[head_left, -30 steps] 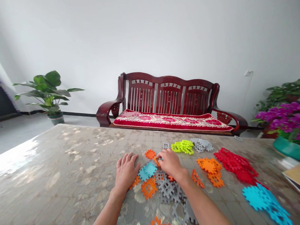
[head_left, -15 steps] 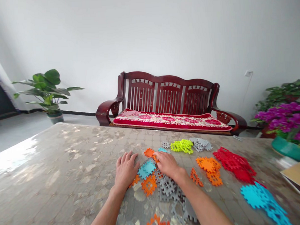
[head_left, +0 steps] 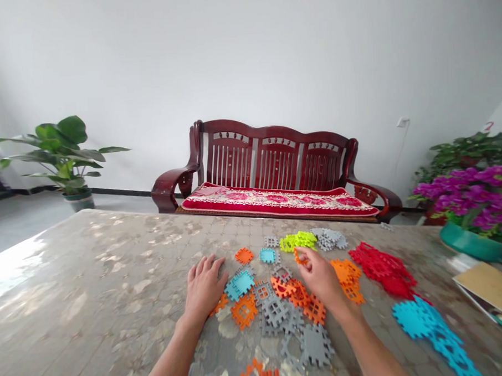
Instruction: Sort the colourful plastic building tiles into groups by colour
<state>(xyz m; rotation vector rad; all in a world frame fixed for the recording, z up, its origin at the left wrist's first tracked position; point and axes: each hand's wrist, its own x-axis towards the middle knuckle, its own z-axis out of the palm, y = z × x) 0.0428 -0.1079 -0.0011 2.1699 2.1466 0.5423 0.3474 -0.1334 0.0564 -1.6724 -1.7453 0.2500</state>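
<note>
My right hand point(head_left: 319, 273) pinches a small orange interlocking tile point(head_left: 299, 257) just above the table, left of a pile of orange tiles point(head_left: 347, 275). Fingers spread, my left hand point(head_left: 206, 284) lies flat on the cloth beside a light blue tile point(head_left: 239, 285). An orange tile peeks out next to its thumb side, partly covered. Between the hands are a heap of grey tiles point(head_left: 277, 313), several orange tiles point(head_left: 243, 312), a lone orange tile point(head_left: 244, 255) and a small light blue tile point(head_left: 267, 255).
Yellow-green tiles point(head_left: 298, 241) and grey tiles point(head_left: 328, 238) lie farther back. Red tiles point(head_left: 383, 271) and blue tiles point(head_left: 432, 330) are piled on the right, near a cardboard-coloured box point(head_left: 490, 285) and a teal flowerpot point(head_left: 473, 242). A wooden bench point(head_left: 270, 154) stands beyond the table.
My right hand has moved right from the middle pieces, carrying an orange tile and uncovering the orange and grey tiles beneath. My left hand stays flat in place. The view has shifted slightly.
</note>
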